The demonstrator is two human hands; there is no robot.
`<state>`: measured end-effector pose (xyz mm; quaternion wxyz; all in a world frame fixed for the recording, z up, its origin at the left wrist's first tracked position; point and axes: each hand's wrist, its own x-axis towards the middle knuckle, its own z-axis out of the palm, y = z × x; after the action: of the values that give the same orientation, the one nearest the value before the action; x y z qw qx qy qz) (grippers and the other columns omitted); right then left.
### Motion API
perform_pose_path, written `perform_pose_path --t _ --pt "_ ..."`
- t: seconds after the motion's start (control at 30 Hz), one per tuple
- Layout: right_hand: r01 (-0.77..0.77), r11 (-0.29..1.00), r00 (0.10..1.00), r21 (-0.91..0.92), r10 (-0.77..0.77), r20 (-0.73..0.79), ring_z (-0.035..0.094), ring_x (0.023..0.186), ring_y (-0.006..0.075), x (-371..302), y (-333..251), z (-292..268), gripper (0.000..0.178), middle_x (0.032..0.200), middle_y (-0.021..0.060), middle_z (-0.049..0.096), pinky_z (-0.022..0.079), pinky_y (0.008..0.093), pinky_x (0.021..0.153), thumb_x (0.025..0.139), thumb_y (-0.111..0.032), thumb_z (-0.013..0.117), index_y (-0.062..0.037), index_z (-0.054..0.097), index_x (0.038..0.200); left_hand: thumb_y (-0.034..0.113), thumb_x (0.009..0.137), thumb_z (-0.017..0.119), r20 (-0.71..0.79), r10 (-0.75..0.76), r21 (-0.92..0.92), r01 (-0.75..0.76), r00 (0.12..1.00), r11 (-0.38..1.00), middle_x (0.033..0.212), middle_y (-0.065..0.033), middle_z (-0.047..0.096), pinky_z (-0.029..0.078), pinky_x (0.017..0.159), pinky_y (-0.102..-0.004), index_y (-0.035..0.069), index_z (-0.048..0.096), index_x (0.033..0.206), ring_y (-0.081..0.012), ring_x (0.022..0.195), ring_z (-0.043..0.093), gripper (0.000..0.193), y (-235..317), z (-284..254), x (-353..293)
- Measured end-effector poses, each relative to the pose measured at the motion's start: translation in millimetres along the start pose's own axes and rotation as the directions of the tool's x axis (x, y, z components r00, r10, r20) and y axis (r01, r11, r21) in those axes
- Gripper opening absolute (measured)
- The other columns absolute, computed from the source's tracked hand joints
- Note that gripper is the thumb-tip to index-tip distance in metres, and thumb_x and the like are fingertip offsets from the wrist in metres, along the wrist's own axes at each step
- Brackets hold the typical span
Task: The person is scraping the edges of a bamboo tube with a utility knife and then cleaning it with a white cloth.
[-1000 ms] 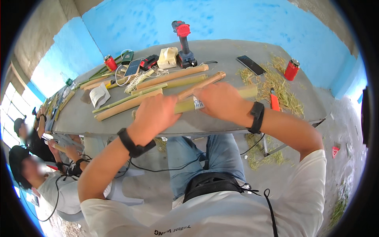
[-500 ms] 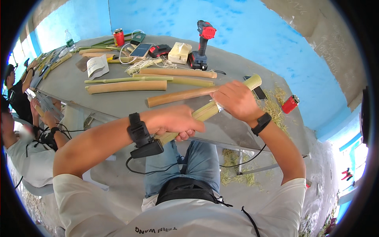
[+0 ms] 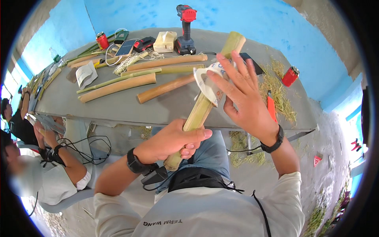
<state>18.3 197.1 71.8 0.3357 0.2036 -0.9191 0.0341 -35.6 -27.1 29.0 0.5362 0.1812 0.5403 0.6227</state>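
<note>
My left hand is wrapped round the lower part of a pale green bamboo piece. The bamboo slants up and away to the right, over the table's front edge. Around its upper half lies a curled white sheet with print on it, resembling the back of sandpaper. My right hand is at that sheet, fingers stretched and spread, not closed round the bamboo. Whether its fingertips press on the sheet is hard to tell. Behind the sheet, a brown bamboo strip lies partly hidden on the table.
More bamboo strips lie on the grey table. Farther back stand a cordless drill, a tissue pack and a red can. Shavings, an orange-handled tool and another can are at right. People sit at left.
My right hand has opened from its grip, baring the curled white sheet. The bamboo has tilted steeper, and my left hand has shifted slightly right and nearer me. The view has shifted too.
</note>
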Motion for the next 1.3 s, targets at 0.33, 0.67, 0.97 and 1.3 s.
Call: perform_pose_path --t 0.33,0.67,0.97,1.3 --pt "-0.135 0.86 0.877 0.492 0.335 -0.344 0.03 0.149 0.0385 -32 -23 52 0.051 0.153 0.0199 0.044 0.035 0.0417 0.115 0.092 -0.003 0.065 -0.0056 0.054 0.142 0.025 0.095 0.069 -0.161 0.206 0.089 -0.193 0.965 0.977 0.062 0.0011 0.05 0.036 0.045 -0.0248 0.005 0.055 0.089 -0.0063 0.048 0.044 0.026 -50 24 22" --pt "-0.17 -0.457 0.787 0.873 0.47 0.399 0.066 0.106 0.0265 -53 -35 42 0.057 0.116 0.0132 0.064 0.052 0.0391 0.093 0.099 -0.043 0.061 -0.0033 0.047 0.137 0.032 0.091 0.073 -0.317 0.533 0.628 -0.247 0.785 0.738 0.07 -0.0029 0.06 0.043 0.058 -0.0276 -0.001 0.063 0.095 -0.0095 0.062 0.052 0.034 -53 42 31" --pt "-0.141 -0.405 0.81 0.903 0.477 0.34 0.056 0.086 0.0159 -45 -33 56 0.052 0.096 0.0032 0.051 0.049 0.0338 0.074 0.092 -0.05 0.069 -0.006 0.053 0.115 0.031 0.09 0.071 -0.307 0.35 0.534 -0.145 0.885 0.833 0.072 -0.0114 0.063 0.046 0.061 -0.0329 -0.003 0.065 0.105 -0.0196 0.06 0.055 0.038 -72 40 29" --pt "-0.046 -0.432 0.776 0.901 0.553 0.305 0.064 0.077 0.0132 -55 -34 58 0.045 0.091 0.0046 0.065 0.052 0.0282 0.065 0.089 -0.039 0.077 -0.0055 0.059 0.112 0.033 0.09 0.072 -0.25 0.289 0.424 -0.164 0.924 0.891 0.066 -0.0028 0.056 0.04 0.054 -0.03 -0.002 0.062 0.094 -0.0119 0.057 0.05 0.036 -78 41 27"
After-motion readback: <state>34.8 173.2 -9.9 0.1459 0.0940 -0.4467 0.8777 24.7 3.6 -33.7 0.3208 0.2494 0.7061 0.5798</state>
